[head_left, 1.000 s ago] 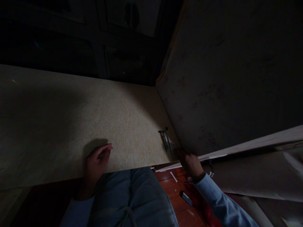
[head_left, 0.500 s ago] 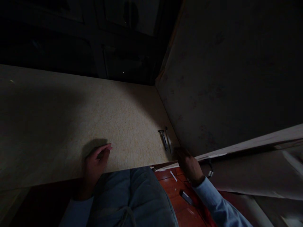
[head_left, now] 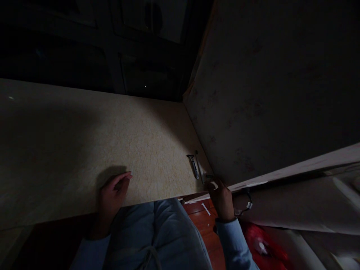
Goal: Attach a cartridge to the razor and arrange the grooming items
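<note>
The right hand (head_left: 221, 195) is held at the near right corner of the bench (head_left: 149, 150), with its fingers bent and the thumb curved towards the forefinger, so that a small pale gap is framed between them. A short dark object (head_left: 209, 176) is seen just beyond the fingertips; whether it is held, touched or only neighboured by the right grip cannot be told in the dim light. The left hand (head_left: 114, 193) is placed over the near edge of the bench, left of centre, and a shadow is cast just beyond it. Its grip is kept narrow, thumb and forefinger being brought close at the tips, but whether anything small is pinched there cannot be made out.

At the right end of the bench, a razor (head_left: 193, 165) is laid with its head pointed to the far side and its handle towards the near edge. Just to its right, a thin stick (head_left: 199, 167) with a dark round end is set roughly alongside, between the razor and the patterned wall (head_left: 253, 112). Both are left lying a little to the left of the right hand and beyond it.

Below the bench, a white strip (head_left: 206, 209) is seen on the reddish floor (head_left: 208, 238), and a red item (head_left: 266, 247) is placed farther right.
</note>
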### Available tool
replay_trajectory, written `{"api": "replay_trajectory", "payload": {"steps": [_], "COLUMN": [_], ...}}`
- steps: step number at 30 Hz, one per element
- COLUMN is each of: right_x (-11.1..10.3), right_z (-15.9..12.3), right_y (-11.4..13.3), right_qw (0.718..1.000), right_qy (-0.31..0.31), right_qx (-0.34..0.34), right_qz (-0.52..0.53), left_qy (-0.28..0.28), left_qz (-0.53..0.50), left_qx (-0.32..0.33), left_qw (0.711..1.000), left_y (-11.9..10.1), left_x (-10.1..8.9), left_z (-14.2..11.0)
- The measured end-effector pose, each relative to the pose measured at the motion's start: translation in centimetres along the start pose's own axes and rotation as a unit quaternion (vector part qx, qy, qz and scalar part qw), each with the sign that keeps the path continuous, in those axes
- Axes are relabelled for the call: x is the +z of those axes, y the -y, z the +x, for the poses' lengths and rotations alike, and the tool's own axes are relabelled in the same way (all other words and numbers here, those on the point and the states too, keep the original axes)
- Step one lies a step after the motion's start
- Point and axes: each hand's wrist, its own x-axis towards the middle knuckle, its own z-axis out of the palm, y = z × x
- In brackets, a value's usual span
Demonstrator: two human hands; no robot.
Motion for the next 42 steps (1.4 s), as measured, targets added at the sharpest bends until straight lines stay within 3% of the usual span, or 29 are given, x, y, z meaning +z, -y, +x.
{"api": "replay_trajectory", "payload": {"steps": [9, 15, 17, 20, 25, 27, 31, 35, 42], "right_x": [1.1, -0.3, -0.8, -0.7, 2.3, 3.9, 6.8, 8.8, 10.3], "right_z": [0.1, -0.8, -1.3, -1.9, -2.4, -2.4, -2.4, -2.4, -2.7], "right_y": [-0.6, 0.7, 2.3, 5.9, 12.9, 15.3, 19.3, 21.8, 23.2], "right_qw": [0.999, 0.994, 0.991, 0.990, 0.973, 0.965, 0.949, 0.936, 0.929], "right_qy": [-0.033, -0.102, -0.115, -0.086, -0.011, 0.006, 0.017, 0.026, 0.051], "right_qx": [0.033, 0.014, 0.000, -0.013, -0.077, -0.111, -0.155, -0.172, -0.171], "right_qz": [-0.004, 0.033, 0.063, 0.115, 0.219, 0.239, 0.276, 0.305, 0.325], "left_qy": [0.000, -0.008, -0.009, -0.010, 0.016, 0.046, 0.110, 0.071, 0.040], "left_qz": [-0.011, -0.009, -0.017, -0.042, -0.130, -0.221, -0.371, -0.400, -0.367], "left_qx": [-0.002, 0.007, 0.004, 0.000, -0.055, -0.117, -0.220, -0.269, -0.274], "left_qw": [1.000, 1.000, 1.000, 0.999, 0.990, 0.967, 0.895, 0.873, 0.888], "left_y": [0.4, 0.2, 0.2, -0.1, -1.9, -3.0, -4.3, -4.3, -3.5], "left_x": [0.2, 0.2, 0.2, 0.3, 0.1, 0.0, -0.1, -0.5, -1.4], "left_z": [-0.1, -0.1, -0.1, -0.2, -0.4, -0.6, -0.9, -0.7, -0.1]}}
